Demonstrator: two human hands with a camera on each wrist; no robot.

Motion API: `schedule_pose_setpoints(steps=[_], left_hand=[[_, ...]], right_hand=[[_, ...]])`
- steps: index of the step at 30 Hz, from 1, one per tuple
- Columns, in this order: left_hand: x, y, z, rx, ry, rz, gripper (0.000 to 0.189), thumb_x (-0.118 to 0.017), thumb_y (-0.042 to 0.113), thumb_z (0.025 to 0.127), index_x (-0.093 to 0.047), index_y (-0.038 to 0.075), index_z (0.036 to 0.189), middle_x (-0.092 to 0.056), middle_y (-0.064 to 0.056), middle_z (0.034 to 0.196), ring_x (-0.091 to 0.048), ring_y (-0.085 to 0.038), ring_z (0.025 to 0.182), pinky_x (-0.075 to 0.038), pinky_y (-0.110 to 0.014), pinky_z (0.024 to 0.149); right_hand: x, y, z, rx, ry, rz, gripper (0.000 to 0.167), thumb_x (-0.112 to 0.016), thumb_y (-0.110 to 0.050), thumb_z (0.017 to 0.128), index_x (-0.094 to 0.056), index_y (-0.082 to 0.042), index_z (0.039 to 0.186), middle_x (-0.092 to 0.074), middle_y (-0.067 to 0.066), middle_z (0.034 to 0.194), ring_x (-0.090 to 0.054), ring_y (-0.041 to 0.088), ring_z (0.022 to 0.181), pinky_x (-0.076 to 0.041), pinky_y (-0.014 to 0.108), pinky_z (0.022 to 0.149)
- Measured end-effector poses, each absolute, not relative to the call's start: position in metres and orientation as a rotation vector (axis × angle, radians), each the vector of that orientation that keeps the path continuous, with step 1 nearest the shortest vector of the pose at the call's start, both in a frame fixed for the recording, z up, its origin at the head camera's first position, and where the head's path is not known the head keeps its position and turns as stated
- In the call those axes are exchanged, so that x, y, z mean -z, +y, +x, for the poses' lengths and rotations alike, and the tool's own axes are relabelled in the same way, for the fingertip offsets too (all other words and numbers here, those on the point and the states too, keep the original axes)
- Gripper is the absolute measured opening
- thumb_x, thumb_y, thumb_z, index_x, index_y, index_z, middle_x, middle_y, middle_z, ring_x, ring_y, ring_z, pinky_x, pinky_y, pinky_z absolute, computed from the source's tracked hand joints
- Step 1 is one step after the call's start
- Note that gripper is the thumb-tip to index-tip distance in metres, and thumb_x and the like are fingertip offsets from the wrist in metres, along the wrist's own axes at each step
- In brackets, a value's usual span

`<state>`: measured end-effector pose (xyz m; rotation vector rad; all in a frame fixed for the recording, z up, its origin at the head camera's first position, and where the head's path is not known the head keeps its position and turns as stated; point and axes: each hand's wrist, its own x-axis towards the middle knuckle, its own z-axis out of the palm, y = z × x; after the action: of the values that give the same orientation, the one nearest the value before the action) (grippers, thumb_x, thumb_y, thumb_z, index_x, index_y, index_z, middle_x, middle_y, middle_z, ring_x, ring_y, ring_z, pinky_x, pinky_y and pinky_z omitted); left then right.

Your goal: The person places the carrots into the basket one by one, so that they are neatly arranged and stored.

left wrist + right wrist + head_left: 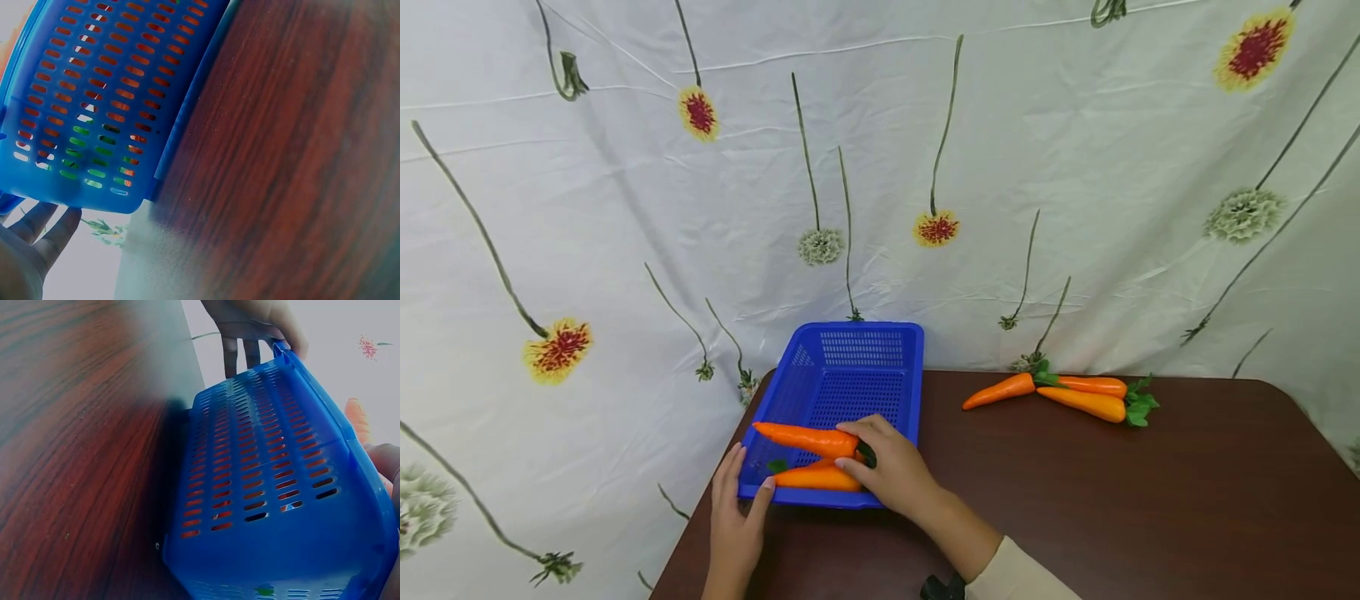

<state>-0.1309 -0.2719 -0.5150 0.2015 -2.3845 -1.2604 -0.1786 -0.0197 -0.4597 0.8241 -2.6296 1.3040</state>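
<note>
A blue plastic basket (912,392) with slotted walls stands at the table's left side. My right hand (895,467) holds an orange carrot (805,437) by its leafy end, over the near part of the basket, its tip pointing left. Below it, another carrot (816,477) lies inside along the near wall, with a bit of green leaf (777,466) beside it. My left hand (735,508) grips the basket's near left corner, thumb at the rim and fingers along the outside. Through the slots in the left wrist view, orange and green show behind the basket wall (94,194).
Three carrots lie together at the back of the dark brown table (1075,500): one to the left (1000,392), one behind (1093,385), one in front (1086,404). A flower-printed white cloth (887,125) hangs right behind the table.
</note>
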Motion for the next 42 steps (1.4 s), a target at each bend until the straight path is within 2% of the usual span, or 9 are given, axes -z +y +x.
schedule_pose_setpoints(steps=[5, 7, 11, 15, 19, 28, 32, 37, 42], left_hand=[[0.515, -0.273, -0.13, 1.254, -2.389, 0.206, 0.069, -0.068, 0.027, 0.097, -0.037, 0.013, 0.157, -0.028, -0.011, 0.164, -0.03, -0.037, 0.147, -0.028, -0.069, 0.114], [0.515, -0.273, -0.131, 1.256, -2.386, 0.202, 0.068, -0.068, 0.027, 0.097, -0.037, 0.013, 0.157, -0.028, -0.011, 0.164, -0.03, -0.037, 0.148, -0.028, -0.069, 0.115], [0.516, -0.272, -0.13, 1.278, -2.375, 0.2, 0.067, -0.068, 0.025, 0.097, -0.038, 0.014, 0.156, -0.028, -0.01, 0.164, -0.03, -0.034, 0.148, -0.026, -0.067, 0.117], [0.517, -0.272, -0.131, 1.297, -2.363, 0.2, 0.067, -0.068, 0.024, 0.097, -0.038, 0.016, 0.156, -0.029, -0.008, 0.165, -0.029, -0.032, 0.148, -0.024, -0.064, 0.119], [0.517, -0.272, -0.131, 1.285, -2.369, 0.198, 0.067, -0.068, 0.025, 0.097, -0.038, 0.015, 0.157, -0.028, -0.009, 0.165, -0.028, -0.035, 0.149, -0.025, -0.067, 0.117], [0.515, -0.272, -0.131, 1.278, -2.383, 0.209, 0.068, -0.067, 0.025, 0.098, -0.037, 0.014, 0.157, -0.027, -0.01, 0.165, -0.027, -0.037, 0.15, -0.025, -0.068, 0.117], [0.514, -0.272, -0.13, 1.278, -2.383, 0.211, 0.067, -0.067, 0.025, 0.098, -0.037, 0.014, 0.157, -0.028, -0.01, 0.165, -0.027, -0.037, 0.149, -0.025, -0.068, 0.117], [0.514, -0.273, -0.129, 1.271, -2.387, 0.22, 0.067, -0.068, 0.026, 0.097, -0.037, 0.014, 0.157, -0.028, -0.01, 0.165, -0.028, -0.036, 0.149, -0.025, -0.068, 0.117], [0.514, -0.273, -0.13, 1.258, -2.399, 0.216, 0.068, -0.067, 0.026, 0.098, -0.037, 0.015, 0.157, -0.028, -0.009, 0.165, -0.028, -0.035, 0.149, -0.027, -0.067, 0.117]], right_hand=[[0.462, -0.021, -0.178, -1.248, -2.624, 0.82, 0.048, -0.067, -0.041, 0.096, -0.061, -0.021, 0.14, -0.062, -0.002, 0.126, -0.062, 0.013, 0.107, -0.055, 0.033, 0.091], [0.463, -0.021, -0.178, -1.197, -2.608, 0.818, 0.049, -0.068, -0.04, 0.096, -0.06, -0.022, 0.141, -0.062, -0.002, 0.129, -0.062, 0.016, 0.114, -0.054, 0.037, 0.096], [0.465, -0.021, -0.179, -1.102, -2.575, 0.804, 0.064, -0.072, -0.043, 0.093, -0.05, -0.022, 0.149, -0.054, 0.001, 0.147, -0.05, 0.023, 0.137, -0.04, 0.052, 0.114], [0.466, -0.021, -0.178, -1.073, -2.568, 0.796, 0.075, -0.075, -0.045, 0.09, -0.044, -0.02, 0.153, -0.044, 0.004, 0.157, -0.037, 0.027, 0.148, -0.029, 0.057, 0.121], [0.466, -0.021, -0.178, -1.04, -2.552, 0.805, 0.072, -0.075, -0.045, 0.09, -0.048, -0.019, 0.151, -0.047, 0.003, 0.154, -0.039, 0.026, 0.147, -0.031, 0.055, 0.12], [0.468, -0.017, -0.176, -1.067, -2.525, 0.772, 0.067, -0.075, -0.044, 0.09, -0.051, -0.021, 0.148, -0.055, 0.001, 0.143, -0.051, 0.025, 0.135, -0.044, 0.053, 0.111], [0.472, -0.013, -0.178, -1.223, -2.516, 0.717, 0.064, -0.074, -0.043, 0.091, -0.051, -0.026, 0.148, -0.054, 0.001, 0.144, -0.051, 0.025, 0.136, -0.047, 0.052, 0.108], [0.478, -0.005, -0.179, -1.512, -2.444, 0.625, 0.061, -0.074, -0.042, 0.091, -0.051, -0.032, 0.147, -0.049, -0.001, 0.149, -0.047, 0.024, 0.14, -0.045, 0.052, 0.111], [0.48, 0.004, -0.181, -1.653, -2.326, 0.631, 0.058, -0.074, -0.035, 0.093, -0.052, -0.031, 0.146, -0.048, -0.001, 0.149, -0.052, 0.023, 0.135, -0.048, 0.049, 0.109]])
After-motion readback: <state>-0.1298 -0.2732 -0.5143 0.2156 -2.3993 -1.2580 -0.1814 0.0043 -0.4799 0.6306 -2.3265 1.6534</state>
